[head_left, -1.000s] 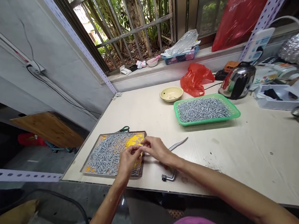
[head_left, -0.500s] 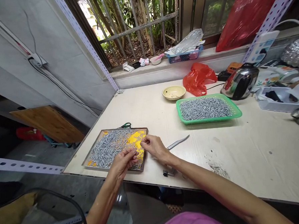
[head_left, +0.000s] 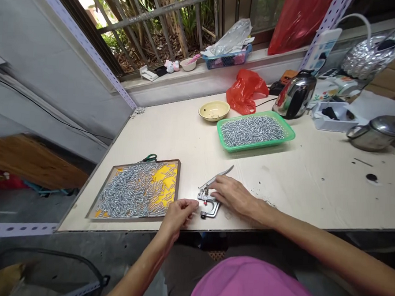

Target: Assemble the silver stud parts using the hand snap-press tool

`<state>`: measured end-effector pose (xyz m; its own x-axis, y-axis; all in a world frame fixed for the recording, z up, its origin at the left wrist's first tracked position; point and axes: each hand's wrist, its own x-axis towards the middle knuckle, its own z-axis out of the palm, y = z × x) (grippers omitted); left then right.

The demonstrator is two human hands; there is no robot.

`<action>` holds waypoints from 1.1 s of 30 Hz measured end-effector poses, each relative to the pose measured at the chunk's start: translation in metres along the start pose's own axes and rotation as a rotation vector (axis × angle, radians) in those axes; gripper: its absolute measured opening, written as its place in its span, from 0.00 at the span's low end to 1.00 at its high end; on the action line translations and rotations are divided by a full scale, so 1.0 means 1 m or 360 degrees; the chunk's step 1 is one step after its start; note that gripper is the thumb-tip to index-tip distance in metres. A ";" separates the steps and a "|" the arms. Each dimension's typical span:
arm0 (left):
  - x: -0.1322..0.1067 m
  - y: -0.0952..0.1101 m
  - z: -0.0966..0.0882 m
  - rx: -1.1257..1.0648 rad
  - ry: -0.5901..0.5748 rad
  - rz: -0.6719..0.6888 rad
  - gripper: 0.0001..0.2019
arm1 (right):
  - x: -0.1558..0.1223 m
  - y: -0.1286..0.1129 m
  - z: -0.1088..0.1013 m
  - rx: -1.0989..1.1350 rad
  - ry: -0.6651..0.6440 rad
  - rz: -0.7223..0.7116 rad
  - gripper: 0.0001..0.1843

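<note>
Touches pliers (head_left: pixel 209 197) with loosely half-open right hand (head_left: pixel 235 196) near table's (head_left: pixel 152 132) front edge; cannot tell contents of pinched left hand (head_left: pixel 179 215); has tray (head_left: pixel 178 179) near front-left corner part-hiding scissors (head_left: pixel 151 158).

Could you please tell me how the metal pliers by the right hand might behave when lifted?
The metal pliers would probably feel stiff and fairly heavy, given their thick curved frame. The coil spring suggests the lever may give when squeezed.
</note>
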<state>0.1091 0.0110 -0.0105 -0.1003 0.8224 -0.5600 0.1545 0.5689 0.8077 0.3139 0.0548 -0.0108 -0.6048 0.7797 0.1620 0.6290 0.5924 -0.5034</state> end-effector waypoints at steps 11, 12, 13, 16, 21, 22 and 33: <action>0.011 -0.006 0.018 0.0142 -0.0078 -0.0175 0.23 | -0.051 0.020 0.017 -0.0331 -0.0078 0.0258 0.05; 0.011 -0.007 0.018 0.0157 -0.0078 -0.0175 0.23 | -0.051 0.021 0.019 -0.0332 -0.0068 0.0254 0.05; 0.011 -0.007 0.018 0.0174 -0.0077 -0.0173 0.23 | -0.051 0.022 0.020 -0.0328 -0.0059 0.0250 0.05; 0.012 -0.007 0.017 0.0252 -0.0082 -0.0163 0.21 | -0.051 0.023 0.023 -0.0323 -0.0055 0.0252 0.06; 0.015 -0.001 0.015 0.0472 -0.0233 -0.0189 0.21 | -0.052 0.021 0.018 -0.0297 -0.0131 0.0278 0.07; 0.015 0.000 0.014 0.0514 -0.0262 -0.0195 0.21 | -0.052 0.022 0.014 -0.0281 -0.0157 0.0266 0.05; 0.008 -0.006 0.012 0.0599 -0.0230 -0.0188 0.23 | -0.009 0.055 -0.008 -0.0345 -0.0337 -0.0033 0.54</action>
<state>0.1193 0.0139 -0.0217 -0.0041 0.7273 -0.6864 0.5014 0.5953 0.6278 0.3578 0.0815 -0.0330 -0.6928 0.7208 -0.0217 0.6912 0.6552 -0.3051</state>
